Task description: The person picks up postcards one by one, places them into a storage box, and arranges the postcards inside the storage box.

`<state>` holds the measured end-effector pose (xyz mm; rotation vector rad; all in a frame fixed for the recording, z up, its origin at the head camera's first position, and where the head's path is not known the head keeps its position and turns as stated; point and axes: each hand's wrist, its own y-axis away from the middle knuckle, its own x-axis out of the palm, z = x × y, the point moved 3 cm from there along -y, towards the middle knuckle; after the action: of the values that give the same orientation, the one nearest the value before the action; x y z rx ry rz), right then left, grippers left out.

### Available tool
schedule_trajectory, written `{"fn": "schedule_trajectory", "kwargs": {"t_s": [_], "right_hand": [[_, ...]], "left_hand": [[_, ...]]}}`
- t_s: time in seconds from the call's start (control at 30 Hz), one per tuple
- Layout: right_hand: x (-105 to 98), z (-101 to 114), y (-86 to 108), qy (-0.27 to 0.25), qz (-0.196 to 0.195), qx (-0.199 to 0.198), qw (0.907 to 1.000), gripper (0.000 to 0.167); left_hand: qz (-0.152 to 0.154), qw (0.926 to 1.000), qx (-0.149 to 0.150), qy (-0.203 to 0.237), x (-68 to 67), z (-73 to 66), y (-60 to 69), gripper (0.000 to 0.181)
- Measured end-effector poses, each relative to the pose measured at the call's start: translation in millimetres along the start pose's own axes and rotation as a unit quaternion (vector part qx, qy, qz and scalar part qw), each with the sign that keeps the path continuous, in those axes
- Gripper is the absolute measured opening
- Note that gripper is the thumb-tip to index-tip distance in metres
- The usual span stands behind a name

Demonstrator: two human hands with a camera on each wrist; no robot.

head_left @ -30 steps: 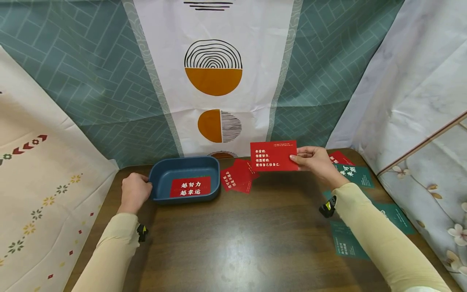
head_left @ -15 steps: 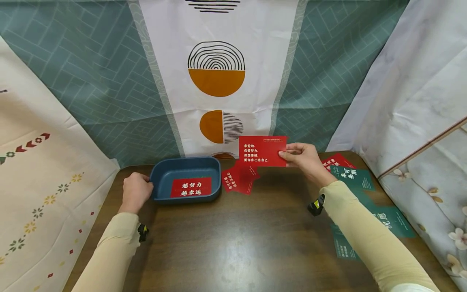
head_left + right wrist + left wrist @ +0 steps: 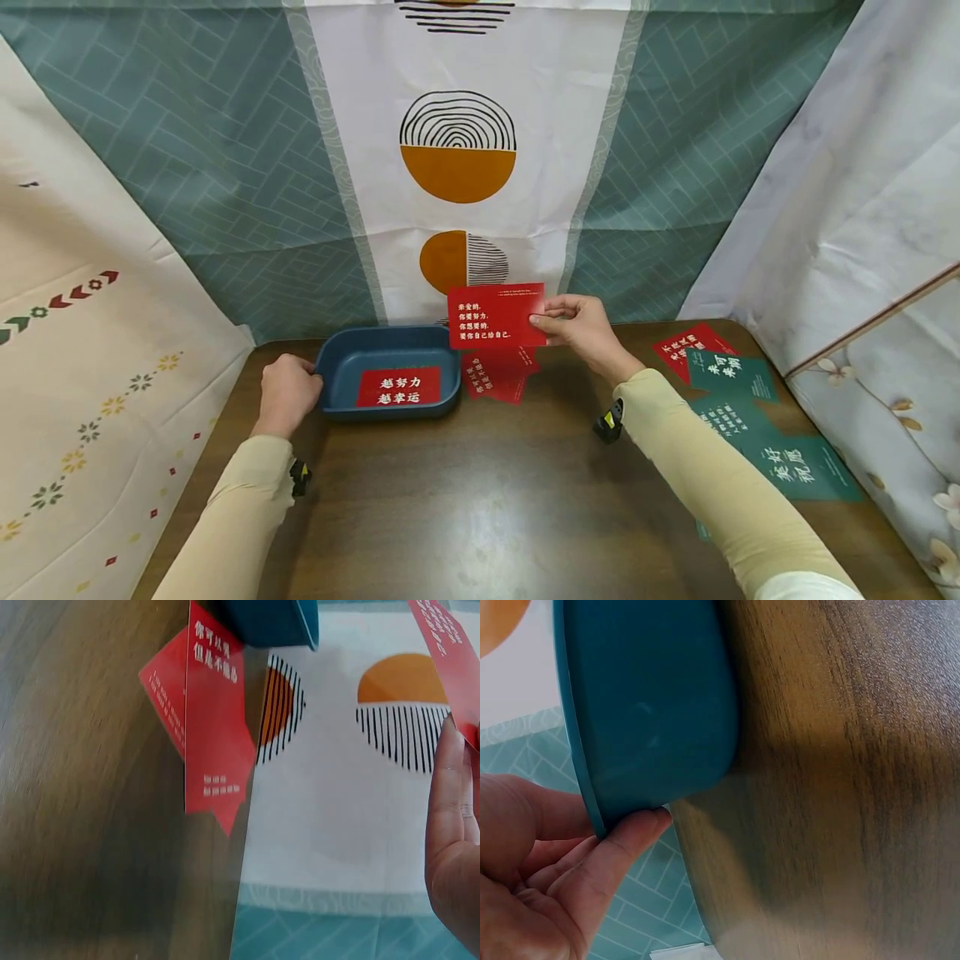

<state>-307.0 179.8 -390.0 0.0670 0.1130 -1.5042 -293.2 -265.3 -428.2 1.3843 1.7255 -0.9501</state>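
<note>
While left hand pinches blue tray, centre-left, right hand pinches red card, mid-frame: probably light, bendy; edge grip best.

- Bare left hand and right hand.
- Left sleeve and right sleeve: pale yellow, creased near the cuffs.
- White fabric beside the right sleeve.
- Left wrist device, right wrist device: black, yellow-marked.

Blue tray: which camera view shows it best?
The head view: the blue tray appears almost whole, with a red card inside. The left wrist view shows part of its outside; the right wrist view, only a corner.
</note>
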Motion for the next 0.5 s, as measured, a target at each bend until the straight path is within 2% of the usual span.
{"fn": "schedule_trajectory", "kwargs": {"t_s": [0.5], "right_hand": [[54,1,-13.7,0.009,0.014,0.013,0.9998,0.039]], "left_hand": [[-0.011,0.9999,0.003,0.002,0.8,1.6,-1.7,0.027]]}}
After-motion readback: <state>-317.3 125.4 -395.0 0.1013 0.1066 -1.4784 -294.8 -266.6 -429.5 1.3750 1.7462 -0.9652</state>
